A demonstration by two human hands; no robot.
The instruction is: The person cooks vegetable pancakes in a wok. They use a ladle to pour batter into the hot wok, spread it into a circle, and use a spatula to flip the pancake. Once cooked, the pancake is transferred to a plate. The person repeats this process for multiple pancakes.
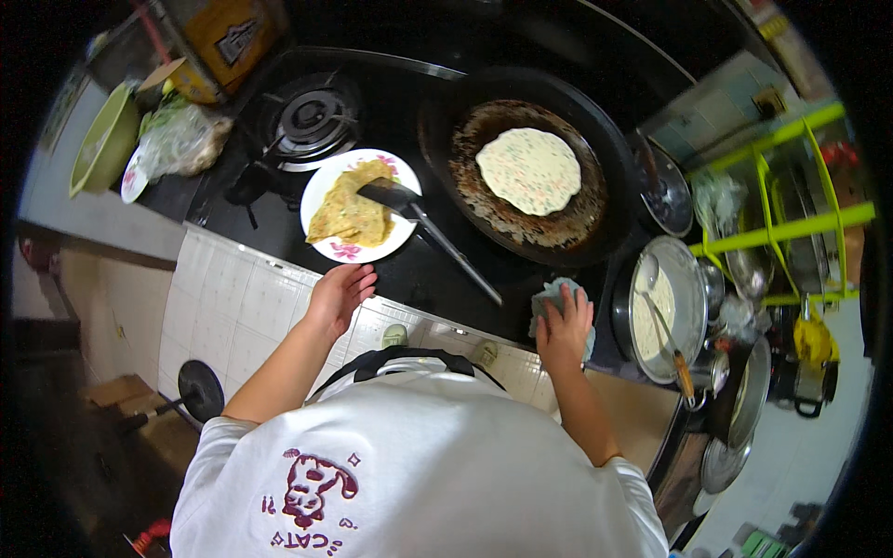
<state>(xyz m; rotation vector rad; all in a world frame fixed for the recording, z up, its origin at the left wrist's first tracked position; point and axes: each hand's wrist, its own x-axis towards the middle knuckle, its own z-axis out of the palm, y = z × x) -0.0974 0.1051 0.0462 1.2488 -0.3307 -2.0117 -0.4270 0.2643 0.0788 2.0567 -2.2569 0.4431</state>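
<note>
A pale pancake with green and orange bits [529,171] lies in a dark, crusted wok [600,209]. To its left, folded cooked pancakes [349,213] rest on a white plate with pink flowers [400,242]. A black spatula [457,257] lies with its blade over the pancakes and its handle on the stovetop. My left hand [341,296] holds nothing, fingers apart, just below the plate's near edge. My right hand [566,322] rests on a grey-blue cloth [541,307] at the stove's front edge; whether its fingers grip the cloth is unclear.
A metal pot of batter [695,279] with a ladle [663,321] stands at the right, before a green rack [788,227]. At the left are a bare gas burner [312,118], a plastic bag of food [185,139] and a green basin [104,150]. A metal basin [757,390] sits at the lower right.
</note>
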